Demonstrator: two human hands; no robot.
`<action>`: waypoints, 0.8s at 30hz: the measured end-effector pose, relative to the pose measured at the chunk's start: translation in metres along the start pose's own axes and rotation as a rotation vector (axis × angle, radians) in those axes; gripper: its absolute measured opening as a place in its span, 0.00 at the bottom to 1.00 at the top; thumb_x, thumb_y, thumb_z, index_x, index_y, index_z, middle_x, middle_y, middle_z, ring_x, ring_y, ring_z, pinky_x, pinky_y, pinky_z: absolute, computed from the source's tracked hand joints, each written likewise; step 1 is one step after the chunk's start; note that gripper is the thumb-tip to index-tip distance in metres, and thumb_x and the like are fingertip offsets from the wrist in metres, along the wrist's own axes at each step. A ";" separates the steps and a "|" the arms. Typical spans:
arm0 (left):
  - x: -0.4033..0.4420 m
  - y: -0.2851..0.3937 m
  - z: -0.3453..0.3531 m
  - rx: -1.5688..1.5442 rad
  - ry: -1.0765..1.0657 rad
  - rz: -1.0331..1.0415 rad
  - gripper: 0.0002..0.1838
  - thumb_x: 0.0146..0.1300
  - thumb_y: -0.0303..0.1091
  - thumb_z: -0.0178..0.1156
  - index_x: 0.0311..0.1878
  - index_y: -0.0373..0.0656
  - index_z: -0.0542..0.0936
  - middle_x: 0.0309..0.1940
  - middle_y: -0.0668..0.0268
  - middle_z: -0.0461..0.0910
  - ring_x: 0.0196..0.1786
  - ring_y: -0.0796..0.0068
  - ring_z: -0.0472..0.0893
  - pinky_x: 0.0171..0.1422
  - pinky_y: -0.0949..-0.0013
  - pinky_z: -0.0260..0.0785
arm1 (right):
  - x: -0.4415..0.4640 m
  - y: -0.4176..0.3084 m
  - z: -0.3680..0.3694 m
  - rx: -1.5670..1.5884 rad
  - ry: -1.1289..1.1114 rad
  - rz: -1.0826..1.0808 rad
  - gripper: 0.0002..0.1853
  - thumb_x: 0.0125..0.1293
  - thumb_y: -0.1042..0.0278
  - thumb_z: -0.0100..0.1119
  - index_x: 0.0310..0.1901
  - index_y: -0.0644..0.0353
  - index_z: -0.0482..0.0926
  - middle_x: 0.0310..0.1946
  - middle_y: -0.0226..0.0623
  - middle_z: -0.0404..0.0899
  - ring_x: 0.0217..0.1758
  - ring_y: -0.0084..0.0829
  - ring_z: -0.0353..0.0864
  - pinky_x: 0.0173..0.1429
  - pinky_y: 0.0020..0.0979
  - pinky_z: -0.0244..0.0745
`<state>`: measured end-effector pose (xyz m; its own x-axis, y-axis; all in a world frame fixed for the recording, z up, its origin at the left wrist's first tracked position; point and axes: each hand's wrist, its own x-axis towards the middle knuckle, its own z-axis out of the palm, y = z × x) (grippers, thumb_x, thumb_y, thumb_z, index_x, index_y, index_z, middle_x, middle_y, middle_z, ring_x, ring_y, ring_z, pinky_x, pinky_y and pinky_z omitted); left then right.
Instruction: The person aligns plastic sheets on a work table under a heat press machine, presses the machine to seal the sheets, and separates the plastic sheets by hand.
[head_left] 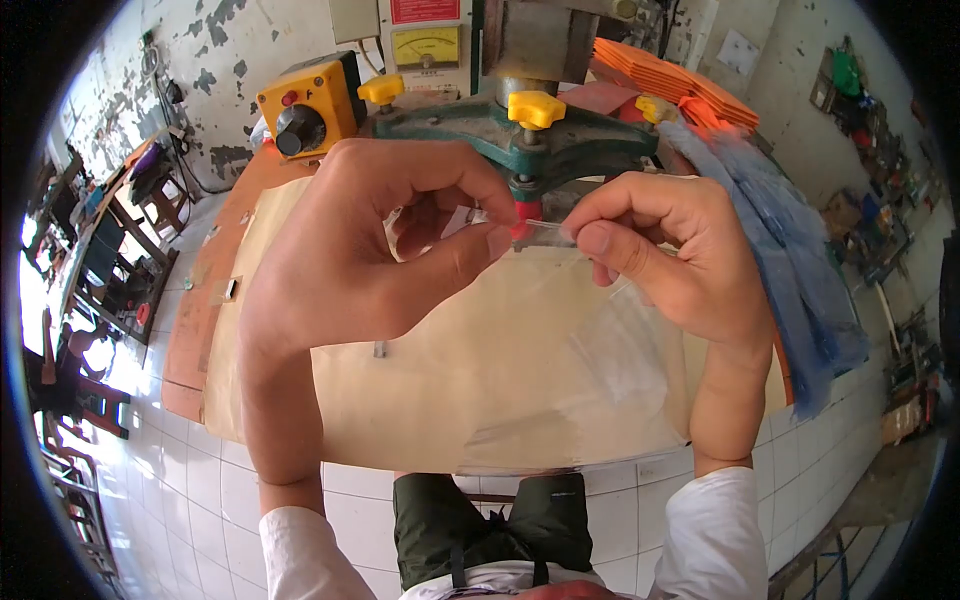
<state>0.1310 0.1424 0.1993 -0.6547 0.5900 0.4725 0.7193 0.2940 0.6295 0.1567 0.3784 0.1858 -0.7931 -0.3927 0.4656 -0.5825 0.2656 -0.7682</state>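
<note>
Thumb and forefinger of my left hand (400,240) pinch one end of a thin clear strip (544,226). The strip's other end is pinched by my right hand (670,250), so it spans the short gap between the two hands. A small pale piece shows inside the curl of my left fingers; what it is cannot be made out. Both hands are raised over the tan board (450,390), in front of the red part under the green machine arm (580,160). Clear plastic sheets (620,350) lie on the board below my right hand.
A yellow control box (312,108) with a black knob stands at the back left. Behind are yellow clamp knobs (536,110) and a meter (427,50). Orange sheets (670,80) are stacked at the back right, with blue plastic sheets (775,250) along the right edge.
</note>
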 end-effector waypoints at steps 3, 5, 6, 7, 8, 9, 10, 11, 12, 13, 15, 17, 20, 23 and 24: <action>0.002 -0.004 0.003 0.007 0.013 0.052 0.05 0.55 0.24 0.61 0.35 0.36 0.81 0.25 0.70 0.76 0.25 0.87 0.69 0.28 0.79 0.58 | 0.000 -0.002 -0.002 -0.005 -0.021 0.008 0.07 0.65 0.72 0.58 0.36 0.69 0.79 0.26 0.31 0.77 0.26 0.18 0.75 0.30 0.18 0.68; 0.003 -0.007 0.003 0.033 0.030 0.155 0.06 0.53 0.22 0.60 0.35 0.37 0.82 0.25 0.70 0.77 0.23 0.87 0.68 0.27 0.79 0.57 | 0.000 -0.004 -0.002 0.072 -0.077 0.041 0.04 0.65 0.76 0.57 0.37 0.68 0.79 0.25 0.28 0.78 0.27 0.15 0.74 0.32 0.18 0.69; 0.003 -0.007 0.003 0.031 0.029 0.155 0.06 0.53 0.22 0.60 0.35 0.37 0.82 0.25 0.70 0.77 0.23 0.87 0.68 0.27 0.79 0.57 | 0.001 -0.006 -0.003 0.072 -0.076 0.043 0.04 0.65 0.76 0.57 0.37 0.68 0.79 0.25 0.28 0.78 0.27 0.15 0.74 0.32 0.18 0.69; 0.003 -0.006 0.003 0.028 0.025 0.147 0.06 0.52 0.21 0.60 0.34 0.37 0.82 0.25 0.70 0.77 0.23 0.87 0.69 0.27 0.80 0.58 | 0.001 -0.008 -0.003 0.077 -0.097 0.059 0.04 0.65 0.76 0.57 0.38 0.68 0.79 0.26 0.28 0.77 0.27 0.15 0.73 0.32 0.18 0.69; 0.003 -0.005 0.003 0.025 0.022 0.140 0.07 0.51 0.21 0.59 0.34 0.37 0.82 0.25 0.70 0.77 0.23 0.87 0.69 0.27 0.80 0.58 | 0.001 -0.009 -0.004 0.082 -0.117 0.074 0.05 0.65 0.76 0.57 0.38 0.68 0.78 0.26 0.28 0.77 0.27 0.15 0.73 0.32 0.18 0.69; 0.002 -0.004 0.004 0.025 0.022 0.140 0.07 0.51 0.21 0.59 0.34 0.37 0.82 0.25 0.70 0.77 0.23 0.87 0.69 0.27 0.80 0.58 | 0.001 -0.009 -0.003 0.082 -0.117 0.074 0.05 0.65 0.76 0.57 0.38 0.68 0.78 0.26 0.28 0.77 0.27 0.15 0.73 0.32 0.18 0.69; 0.002 -0.002 0.006 0.011 0.042 0.097 0.06 0.50 0.20 0.59 0.33 0.37 0.82 0.25 0.70 0.78 0.23 0.87 0.69 0.27 0.80 0.58 | 0.001 -0.007 -0.003 0.090 -0.121 0.071 0.05 0.65 0.76 0.57 0.38 0.68 0.78 0.26 0.28 0.77 0.27 0.15 0.73 0.32 0.18 0.69; 0.002 -0.001 0.008 -0.002 0.062 0.055 0.06 0.50 0.20 0.59 0.32 0.37 0.82 0.25 0.70 0.78 0.23 0.88 0.69 0.27 0.80 0.58 | 0.001 -0.007 -0.003 0.097 -0.126 0.067 0.05 0.66 0.75 0.57 0.38 0.68 0.78 0.25 0.28 0.77 0.27 0.15 0.73 0.32 0.18 0.69; 0.002 -0.001 0.009 -0.002 0.062 0.055 0.06 0.50 0.20 0.59 0.32 0.37 0.82 0.25 0.70 0.78 0.23 0.88 0.69 0.27 0.80 0.58 | 0.001 -0.008 -0.003 0.096 -0.125 0.066 0.05 0.66 0.75 0.57 0.38 0.68 0.78 0.25 0.28 0.77 0.27 0.15 0.73 0.32 0.18 0.69; 0.002 -0.002 0.010 0.011 0.082 0.043 0.05 0.49 0.21 0.59 0.31 0.37 0.81 0.25 0.70 0.78 0.23 0.88 0.69 0.26 0.80 0.58 | 0.001 -0.010 -0.002 0.089 -0.122 0.086 0.05 0.65 0.75 0.57 0.38 0.68 0.78 0.25 0.28 0.77 0.27 0.15 0.73 0.32 0.18 0.69; 0.002 -0.002 0.012 0.023 0.101 0.031 0.05 0.49 0.21 0.59 0.30 0.37 0.81 0.24 0.70 0.78 0.23 0.88 0.69 0.26 0.81 0.58 | 0.001 -0.009 -0.002 0.081 -0.118 0.106 0.05 0.65 0.75 0.57 0.38 0.68 0.78 0.25 0.28 0.77 0.27 0.14 0.73 0.32 0.18 0.69; 0.003 -0.001 0.012 0.016 0.122 0.010 0.03 0.48 0.22 0.60 0.27 0.37 0.81 0.24 0.71 0.78 0.23 0.89 0.68 0.26 0.81 0.57 | 0.001 -0.002 -0.001 0.073 -0.096 0.025 0.05 0.65 0.75 0.57 0.37 0.68 0.78 0.24 0.28 0.76 0.26 0.15 0.73 0.32 0.18 0.69; 0.003 -0.001 0.012 0.089 0.118 0.024 0.03 0.48 0.21 0.59 0.28 0.37 0.80 0.24 0.71 0.78 0.22 0.89 0.68 0.26 0.82 0.57 | 0.001 0.000 0.001 0.040 -0.063 0.008 0.04 0.65 0.75 0.57 0.37 0.68 0.78 0.23 0.28 0.76 0.26 0.15 0.74 0.32 0.18 0.70; 0.004 0.000 0.013 0.081 0.127 -0.021 0.03 0.50 0.23 0.61 0.29 0.36 0.80 0.23 0.71 0.77 0.22 0.90 0.68 0.25 0.82 0.57 | 0.002 -0.001 0.004 0.030 -0.004 0.014 0.04 0.64 0.75 0.57 0.37 0.67 0.78 0.23 0.28 0.77 0.27 0.15 0.75 0.33 0.18 0.71; 0.004 0.000 0.013 0.079 0.126 -0.022 0.03 0.50 0.23 0.61 0.29 0.36 0.80 0.23 0.71 0.77 0.22 0.90 0.68 0.25 0.82 0.57 | 0.002 0.000 0.004 0.030 -0.004 0.017 0.04 0.64 0.75 0.57 0.37 0.67 0.78 0.23 0.28 0.77 0.27 0.15 0.75 0.33 0.18 0.71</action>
<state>0.1308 0.1543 0.1933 -0.6912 0.4854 0.5354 0.7169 0.3669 0.5928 0.1554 0.3741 0.1849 -0.8023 -0.3916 0.4505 -0.5630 0.2458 -0.7891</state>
